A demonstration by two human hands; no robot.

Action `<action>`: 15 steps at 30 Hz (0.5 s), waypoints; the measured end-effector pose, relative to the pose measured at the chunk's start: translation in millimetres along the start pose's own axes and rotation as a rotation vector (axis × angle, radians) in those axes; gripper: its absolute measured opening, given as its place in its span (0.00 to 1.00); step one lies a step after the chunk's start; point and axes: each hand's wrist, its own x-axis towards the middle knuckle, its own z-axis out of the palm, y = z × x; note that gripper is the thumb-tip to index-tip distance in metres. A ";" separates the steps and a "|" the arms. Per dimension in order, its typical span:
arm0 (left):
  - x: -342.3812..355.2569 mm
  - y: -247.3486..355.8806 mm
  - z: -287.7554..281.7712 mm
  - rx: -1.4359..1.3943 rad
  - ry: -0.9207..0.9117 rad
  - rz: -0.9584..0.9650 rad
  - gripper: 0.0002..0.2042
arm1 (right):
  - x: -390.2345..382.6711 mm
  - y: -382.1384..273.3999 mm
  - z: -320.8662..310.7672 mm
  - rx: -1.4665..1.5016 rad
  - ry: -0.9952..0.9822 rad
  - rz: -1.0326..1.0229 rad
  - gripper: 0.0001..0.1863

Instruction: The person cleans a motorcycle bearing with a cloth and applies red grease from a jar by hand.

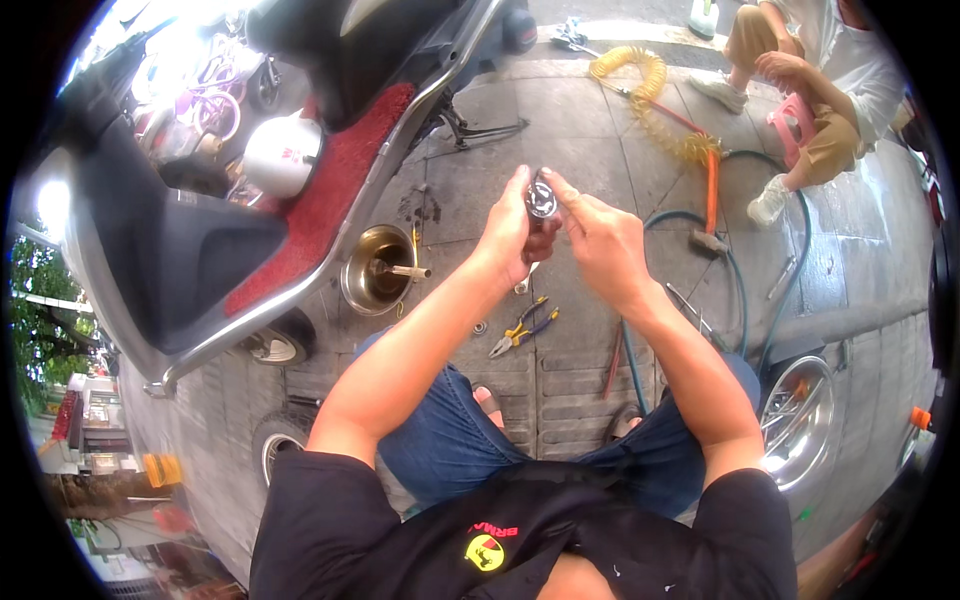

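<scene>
A small round black-and-silver part is raised in front of me, with shiny marks on its face. My left hand is closed around its left side, the thumb along the edge and the fingers curled beneath. From the other side my right hand pinches the part's edge with its index finger and thumb, the other fingers folded in. What lies under the part is hidden by my fingers. On the paving below my hands lie pliers with yellow-and-blue handles and, partly hidden, a small metal wrench.
A scooter with a red floor mat stands at left, beside a metal bowl holding a brush. At right are a hammer, a coiled yellow air hose, a blue hose, a wheel and a seated person.
</scene>
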 end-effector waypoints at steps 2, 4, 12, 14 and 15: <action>0.4 3.5 -9.1 -0.059 -0.035 -0.014 0.24 | 2.8 -0.8 0.0 0.038 0.040 -0.054 0.28; 1.4 9.1 -11.8 -0.098 -0.040 0.027 0.25 | 5.1 1.0 -9.0 0.037 -0.021 -0.075 0.27; 4.9 3.0 -9.7 0.014 0.065 0.105 0.29 | -0.2 -20.7 -13.9 -0.269 -0.230 -0.151 0.25; 9.8 -2.3 -12.9 0.003 0.168 0.096 0.30 | -4.7 -18.7 -3.9 -0.304 -0.263 -0.170 0.23; 10.3 0.5 -16.4 -0.026 0.111 0.099 0.30 | -5.7 -19.0 -6.4 -0.316 -0.278 -0.181 0.23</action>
